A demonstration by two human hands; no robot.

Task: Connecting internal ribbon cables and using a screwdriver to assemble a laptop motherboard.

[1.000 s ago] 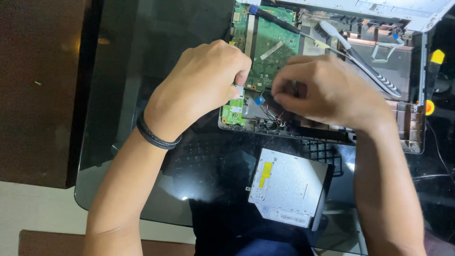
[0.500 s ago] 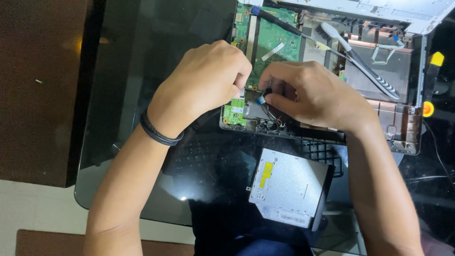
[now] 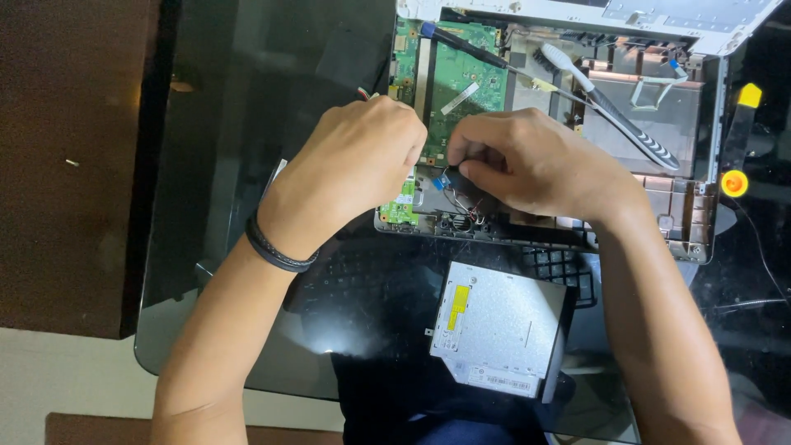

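With the left hand (image 3: 354,169) fisted on the green circuit board (image 3: 461,82) and the right hand (image 3: 527,161) pinching a small blue-tabbed cable (image 3: 441,180) near the opened laptop's (image 3: 692,222) front edge, a hard tug could tear its thin wires (image 3: 470,206).

Dark glass table (image 3: 247,99), rounded corner at lower left. On it: opened laptop chassis (image 3: 684,222) with green board exposed, silver optical drive (image 3: 494,330) just in front (partly over a black keyboard (image 3: 354,297)), yellow-tipped tool (image 3: 741,140) at right edge.
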